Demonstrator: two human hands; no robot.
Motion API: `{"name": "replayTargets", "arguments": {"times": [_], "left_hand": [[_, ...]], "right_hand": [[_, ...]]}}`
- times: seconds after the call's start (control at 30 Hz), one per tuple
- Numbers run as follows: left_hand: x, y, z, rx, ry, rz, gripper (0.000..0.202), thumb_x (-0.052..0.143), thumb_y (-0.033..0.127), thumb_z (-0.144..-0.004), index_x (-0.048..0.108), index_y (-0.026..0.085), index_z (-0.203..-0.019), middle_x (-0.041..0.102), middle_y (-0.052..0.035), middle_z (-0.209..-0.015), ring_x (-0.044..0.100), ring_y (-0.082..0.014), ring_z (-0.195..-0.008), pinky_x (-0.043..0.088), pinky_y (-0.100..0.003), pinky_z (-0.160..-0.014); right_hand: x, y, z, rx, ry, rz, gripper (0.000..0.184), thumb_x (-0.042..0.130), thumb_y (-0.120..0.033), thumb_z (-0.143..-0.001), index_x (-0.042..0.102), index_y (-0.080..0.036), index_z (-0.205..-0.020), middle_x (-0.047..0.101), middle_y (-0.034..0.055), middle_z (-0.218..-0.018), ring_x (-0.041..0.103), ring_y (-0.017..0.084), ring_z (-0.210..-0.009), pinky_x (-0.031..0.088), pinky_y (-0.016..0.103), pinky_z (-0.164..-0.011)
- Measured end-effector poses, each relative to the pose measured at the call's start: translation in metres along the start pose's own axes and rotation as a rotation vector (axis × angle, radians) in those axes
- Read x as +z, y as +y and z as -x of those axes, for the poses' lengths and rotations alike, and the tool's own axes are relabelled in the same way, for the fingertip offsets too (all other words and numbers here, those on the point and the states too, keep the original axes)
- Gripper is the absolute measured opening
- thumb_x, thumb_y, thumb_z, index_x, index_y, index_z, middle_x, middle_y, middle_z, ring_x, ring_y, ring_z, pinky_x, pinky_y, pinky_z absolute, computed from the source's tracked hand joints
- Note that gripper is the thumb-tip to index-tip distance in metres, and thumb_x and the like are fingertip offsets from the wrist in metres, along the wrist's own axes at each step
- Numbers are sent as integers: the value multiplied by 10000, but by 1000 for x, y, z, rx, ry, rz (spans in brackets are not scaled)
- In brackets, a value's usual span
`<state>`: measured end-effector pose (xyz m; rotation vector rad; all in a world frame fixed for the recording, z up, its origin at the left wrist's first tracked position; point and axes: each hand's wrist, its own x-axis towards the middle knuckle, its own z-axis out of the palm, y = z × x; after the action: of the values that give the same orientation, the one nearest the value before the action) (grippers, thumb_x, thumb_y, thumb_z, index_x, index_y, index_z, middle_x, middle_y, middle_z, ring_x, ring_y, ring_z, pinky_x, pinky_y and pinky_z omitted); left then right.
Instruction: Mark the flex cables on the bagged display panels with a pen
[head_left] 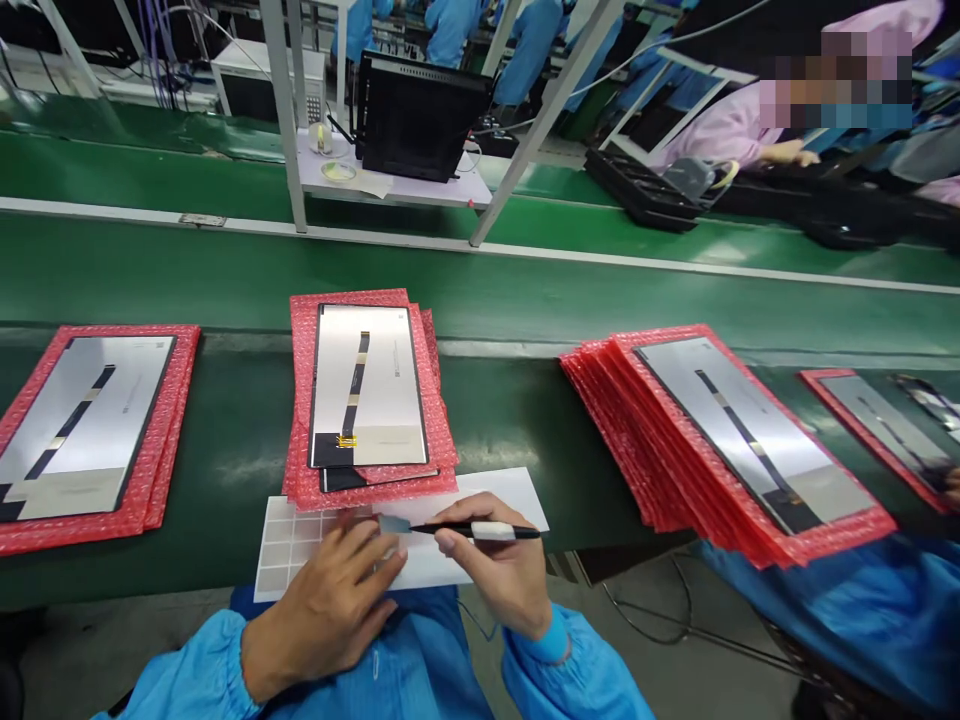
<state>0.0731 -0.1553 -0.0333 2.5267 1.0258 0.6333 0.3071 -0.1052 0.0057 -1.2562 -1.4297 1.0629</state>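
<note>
My right hand (pixel 495 565) grips black tweezers (pixel 491 531) with a white band, pointing left. At their tip is a small grey sticker-like square (pixel 394 524). My left hand (pixel 337 590) lies over a white sheet (pixel 472 575) of grey rectangles, its fingers stretched out and apart. The fingertips are beside the square; whether they touch it, I cannot tell. Just beyond the sheet, a display panel (pixel 386 390) with a dark flex cable lies back side up on red bubble-wrap sleeves (pixel 304 400). Another panel's dark edge shows beneath it.
More panels on red bubble wrap lie at left (pixel 142 400) and in a fanned stack (pixel 645 440) at right. A co-worker's blue sleeve (pixel 862 610) is at far right. Metal frame posts, a black monitor (pixel 424 115) and other people are beyond the green bench (pixel 510 400).
</note>
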Motion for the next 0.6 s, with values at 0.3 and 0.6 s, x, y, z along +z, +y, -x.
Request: {"name": "replayTargets", "arguments": {"times": [0.3, 0.6], "left_hand": [[-85, -76, -22, 252, 337, -92, 329, 705, 184, -890, 691, 113, -1210, 774, -158, -1130, 710, -313, -1139, 635, -477, -955], [-80, -121, -31, 363, 351, 37, 330, 661, 245, -930, 678, 90, -1221, 771, -193, -1106, 722, -341, -1157, 650, -497, -940]], "right_hand": [[27, -33, -56, 74, 48, -81, 276, 855, -435, -823, 705, -204, -810, 738, 40, -679, 668, 178, -562, 548, 279, -518], [52, -25, -73, 117, 26, 1, 340, 851, -510, -808, 689, -211, -802, 704, 31, -644, 680, 205, -576, 567, 304, -535]]}}
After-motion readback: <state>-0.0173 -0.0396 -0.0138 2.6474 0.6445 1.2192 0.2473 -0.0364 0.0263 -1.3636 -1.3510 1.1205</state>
